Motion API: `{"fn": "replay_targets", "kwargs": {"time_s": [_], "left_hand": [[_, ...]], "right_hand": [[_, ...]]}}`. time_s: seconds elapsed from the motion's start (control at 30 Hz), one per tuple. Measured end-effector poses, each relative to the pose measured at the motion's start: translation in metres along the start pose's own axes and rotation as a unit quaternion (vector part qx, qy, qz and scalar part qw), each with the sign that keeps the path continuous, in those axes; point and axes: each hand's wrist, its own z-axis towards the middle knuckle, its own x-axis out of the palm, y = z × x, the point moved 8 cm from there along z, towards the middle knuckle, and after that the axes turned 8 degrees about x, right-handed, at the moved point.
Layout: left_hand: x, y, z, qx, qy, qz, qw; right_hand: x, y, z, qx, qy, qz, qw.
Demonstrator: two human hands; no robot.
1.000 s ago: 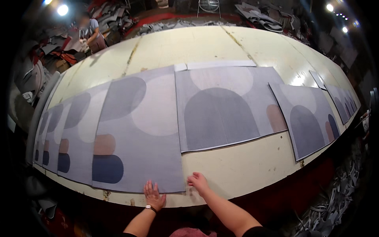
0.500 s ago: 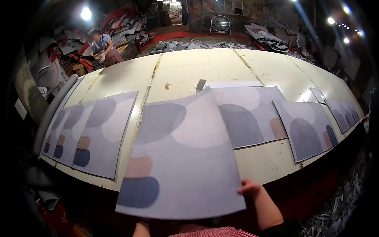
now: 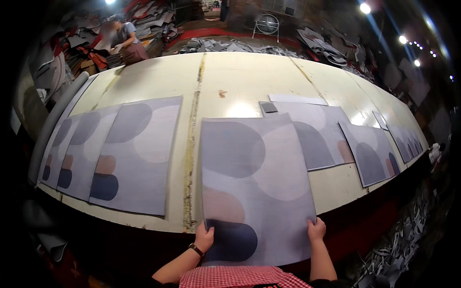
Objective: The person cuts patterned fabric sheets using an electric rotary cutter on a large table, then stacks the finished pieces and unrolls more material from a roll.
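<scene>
A left hand (image 3: 204, 237) and a right hand (image 3: 316, 229) gripped the near corners of a grey printed sheet (image 3: 254, 185), fingers clamped on its lower edge, holding it over the cream worktable (image 3: 240, 81); matching sheets (image 3: 137, 153) lay flat to its left, others (image 3: 319, 134) to its right.

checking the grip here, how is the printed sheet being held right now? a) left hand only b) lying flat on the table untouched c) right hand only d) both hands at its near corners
d, the left hand and right hand each grip a near corner of the printed sheet.
</scene>
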Motion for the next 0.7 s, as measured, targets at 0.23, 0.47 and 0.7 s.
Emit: {"fn": "replay_targets", "kwargs": {"time_s": [0.23,0.47,0.7], "left_hand": [[-0.104,-0.081,0.020,0.070,-0.018,0.108,0.991],[-0.244,-0.146,-0.027,0.133,-0.206,0.207,0.947],[-0.410,-0.148,-0.016,0.180,-0.319,0.154,0.918]], "right_hand": [[-0.038,0.146,-0.137,-0.133,0.076,0.305,0.940],[-0.036,0.201,-0.196,-0.159,0.152,0.465,0.858],[0.023,0.333,-0.247,-0.268,0.163,0.482,0.818]]}}
